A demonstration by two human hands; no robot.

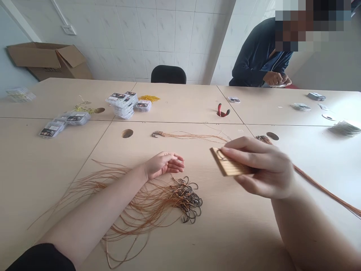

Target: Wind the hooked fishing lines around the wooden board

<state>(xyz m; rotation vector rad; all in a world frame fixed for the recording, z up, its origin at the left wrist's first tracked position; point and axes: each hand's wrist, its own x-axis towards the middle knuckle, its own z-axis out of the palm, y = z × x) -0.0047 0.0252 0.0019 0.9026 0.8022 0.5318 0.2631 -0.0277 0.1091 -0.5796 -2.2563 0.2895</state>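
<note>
My right hand (262, 167) pinches a small flat wooden block (227, 165), held tilted above the table. A dark fish hook (221, 155) lies against the block's upper face under my fingers; part of it is hidden. To the left, my left hand (166, 165) hovers with its palm turned up and its fingers loosely curved; nothing plain shows in it. Below that hand is a pile of dark fish hooks (188, 199) tied to orange-brown lines (141, 210). These lines fan out leftward, partly behind my left forearm.
Farther back lie a small hook bundle (158, 134) and another bundle of hooks (263, 139) with long lines. Clear plastic boxes (124, 107), red-handled pliers (222, 111) in a table hole, and a cardboard box (56, 62) stand beyond. A co-worker (256, 56) handles something across the table.
</note>
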